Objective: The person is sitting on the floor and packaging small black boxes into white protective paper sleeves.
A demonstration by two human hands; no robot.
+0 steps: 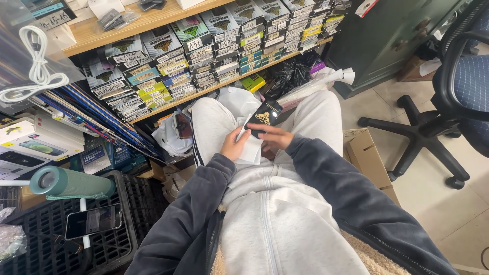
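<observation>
The fingers (265,133) of the right hand (274,137) are seen pinched around the lower end of a small black box with a gold emblem (265,115), which is held tilted above the lap, between the knees. The fingers of the left hand (235,144) are pressed together against a white sleeve (250,147) that lies flat just under the box and rests on the left thigh; whether the sleeve is actually gripped cannot be told. Both arms are covered by dark grey jacket sleeves (326,178), and a light grey zipped top and light trousers are worn. Beyond the knees, a wooden shelf unit (97,35) is packed with rows of small flat boxes (214,38) stacked on their sides, with handwritten labels on their ends. To the right, a blue office chair (458,81) on a black wheeled base is set on the tiled floor, and an open cardboard box (364,155) is placed just beside the right leg. To the left, a black plastic crate (114,239) is seen, with a teal cylinder (69,182) lying on it and a phone (93,221) on a white stand near it. A coiled white cable (35,71) in a clear bag is hung at the upper left.
</observation>
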